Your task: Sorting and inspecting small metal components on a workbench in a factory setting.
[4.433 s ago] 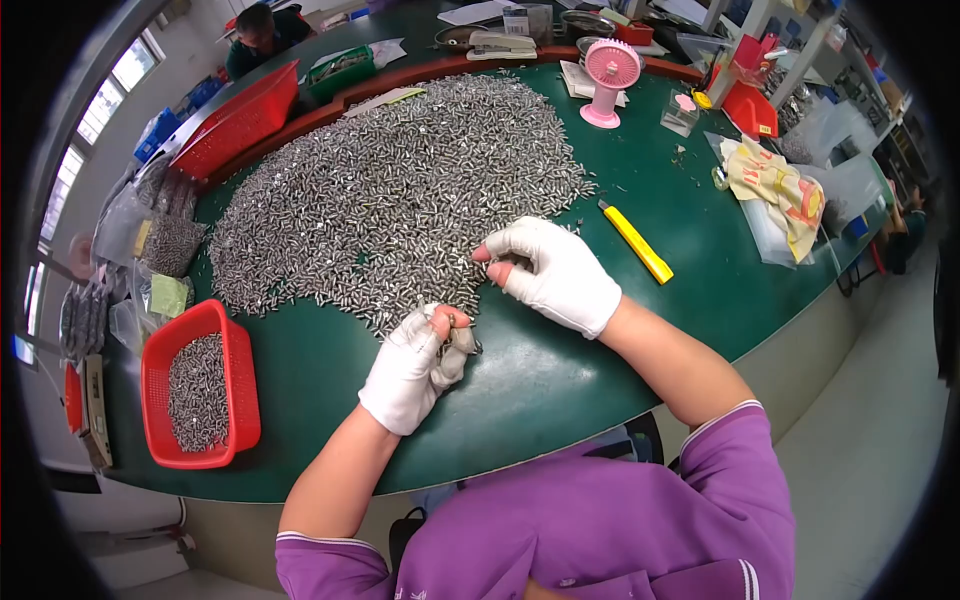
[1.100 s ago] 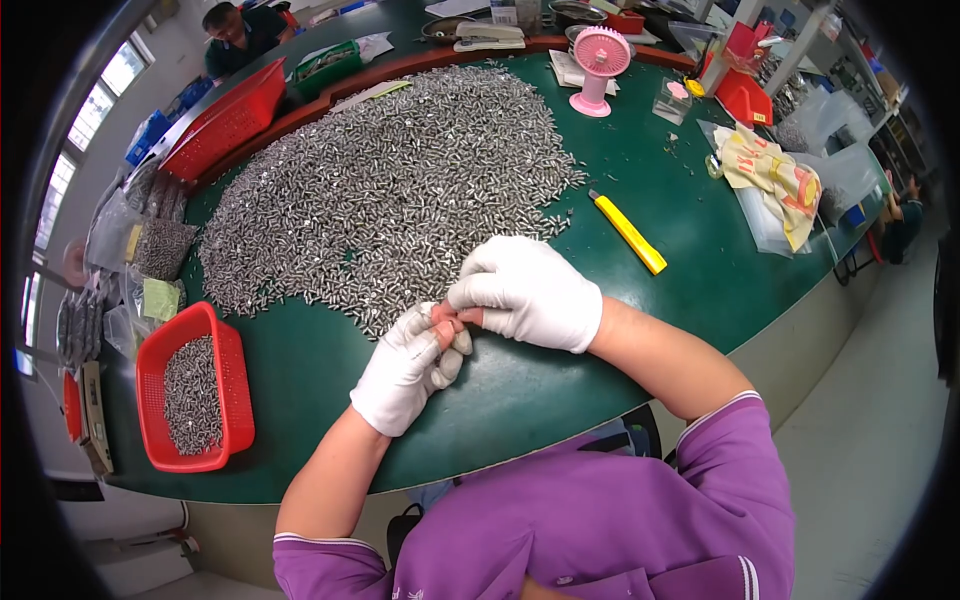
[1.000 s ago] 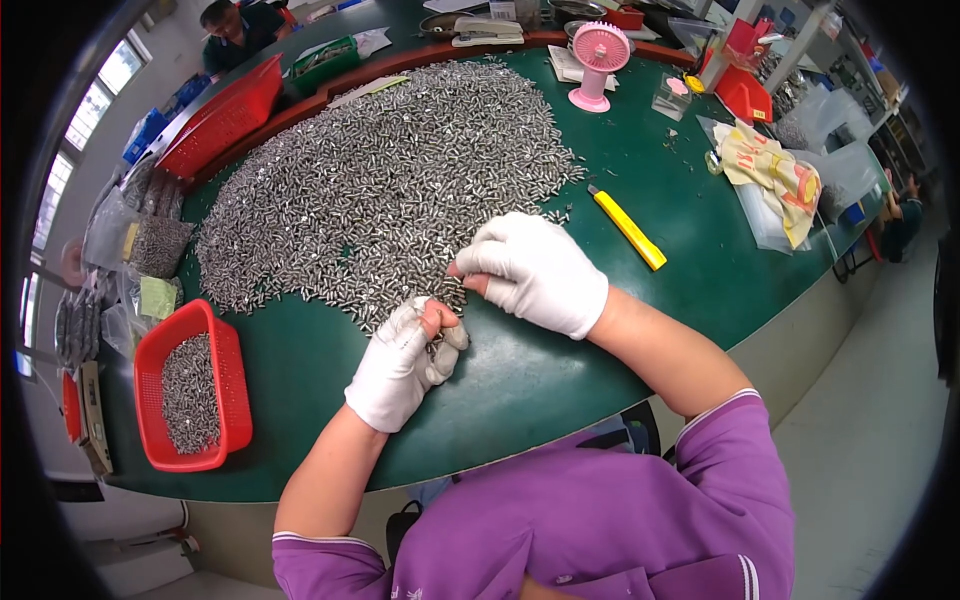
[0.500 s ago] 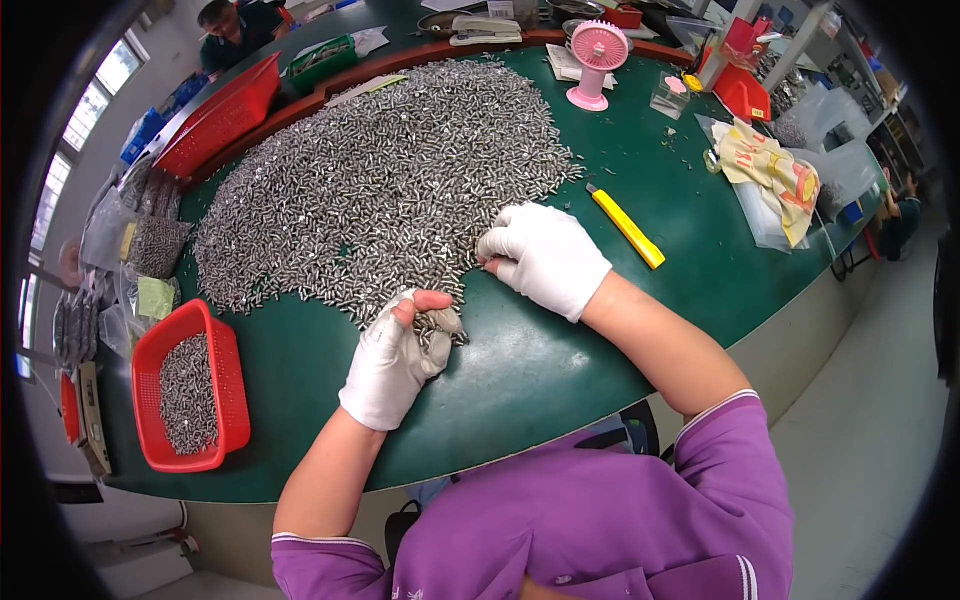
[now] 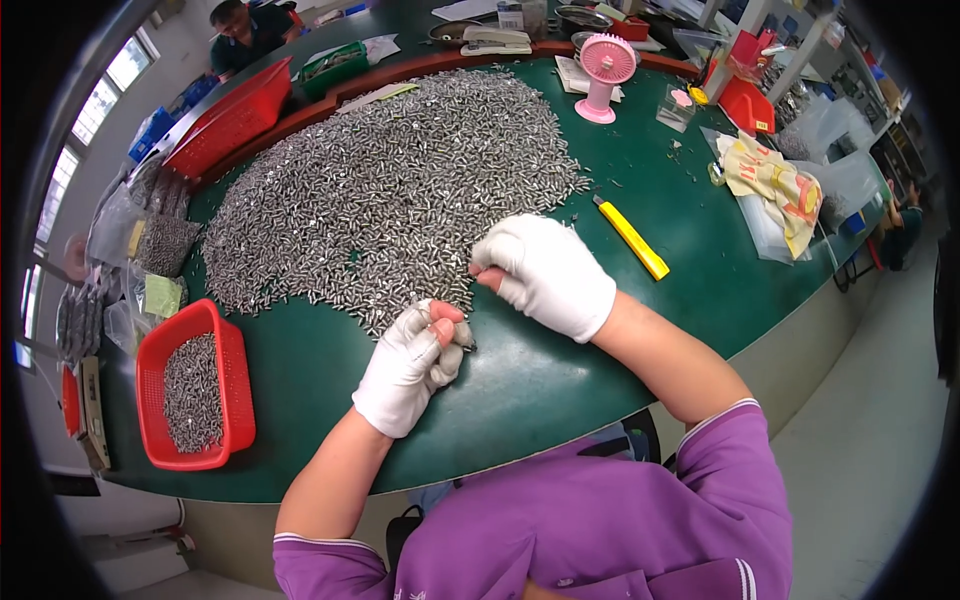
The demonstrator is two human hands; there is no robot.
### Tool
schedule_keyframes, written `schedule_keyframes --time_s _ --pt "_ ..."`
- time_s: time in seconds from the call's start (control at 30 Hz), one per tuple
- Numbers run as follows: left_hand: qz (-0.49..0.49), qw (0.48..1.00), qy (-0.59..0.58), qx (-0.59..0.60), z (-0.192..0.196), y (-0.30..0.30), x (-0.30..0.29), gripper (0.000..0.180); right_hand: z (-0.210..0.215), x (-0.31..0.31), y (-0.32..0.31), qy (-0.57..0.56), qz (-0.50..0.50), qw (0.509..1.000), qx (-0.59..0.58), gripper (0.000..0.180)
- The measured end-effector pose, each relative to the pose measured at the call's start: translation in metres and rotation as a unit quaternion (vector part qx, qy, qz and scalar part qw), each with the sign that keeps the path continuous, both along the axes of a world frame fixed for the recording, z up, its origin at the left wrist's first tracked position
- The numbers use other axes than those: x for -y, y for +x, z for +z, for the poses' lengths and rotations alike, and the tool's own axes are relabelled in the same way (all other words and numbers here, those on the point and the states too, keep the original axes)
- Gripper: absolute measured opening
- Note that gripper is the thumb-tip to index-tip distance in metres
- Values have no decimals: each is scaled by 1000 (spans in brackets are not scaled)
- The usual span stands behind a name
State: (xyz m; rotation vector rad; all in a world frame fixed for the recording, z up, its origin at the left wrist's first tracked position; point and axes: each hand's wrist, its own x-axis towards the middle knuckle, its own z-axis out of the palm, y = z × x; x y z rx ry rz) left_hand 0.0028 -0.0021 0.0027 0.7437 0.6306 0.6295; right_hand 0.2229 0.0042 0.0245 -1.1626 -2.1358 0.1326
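A wide heap of small silvery metal pins (image 5: 390,190) covers much of the green table (image 5: 540,400). At its near edge, my left hand (image 5: 408,365) wears a white glove with bare thumb and fingertip showing. Its fingers are curled inward, closed around a few metal pins, which they mostly hide. Just to the right, my right hand (image 5: 550,275), in a similar white glove, hovers at the heap's lower right edge. Thumb and forefinger are pinched together there; whatever lies between them is too small or hidden to make out.
A red basket (image 5: 245,400) holding more pins stands at left. A yellow utility knife (image 5: 632,238) lies right of the heap, with a pink fan (image 5: 603,75) beyond. A cloth bag (image 5: 775,185) rests at right. Across the table sits another person (image 5: 250,35).
My left hand's fingers have curled closed over the pins that showed in them before. My right hand has drawn slightly down, its fingertips pinched. The whole view has shifted a little.
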Motion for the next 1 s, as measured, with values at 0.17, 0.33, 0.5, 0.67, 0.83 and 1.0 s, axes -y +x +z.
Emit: schedule_keyframes --time_s 0.17,0.33,0.5,0.67,0.83,1.0 --pt "-32 999 8 -30 5 1 1 19 2 10 -14 -8 120 993 -10 15" --pt "-28 999 3 -33 4 3 3 16 -4 10 -11 -24 142 988 -58 16" --pt "-26 998 31 -42 2 2 1 24 -3 1 3 -13 -12 1000 -24 10" --pt "-10 999 25 -40 2 2 1 27 2 2 11 -54 -120 987 90 7" --pt "10 999 21 -44 -4 1 -2 25 -5 0 19 -61 -111 983 130 10" --pt "19 999 -6 -34 -2 2 -2 23 -15 -2 8 -67 -69 990 103 11"
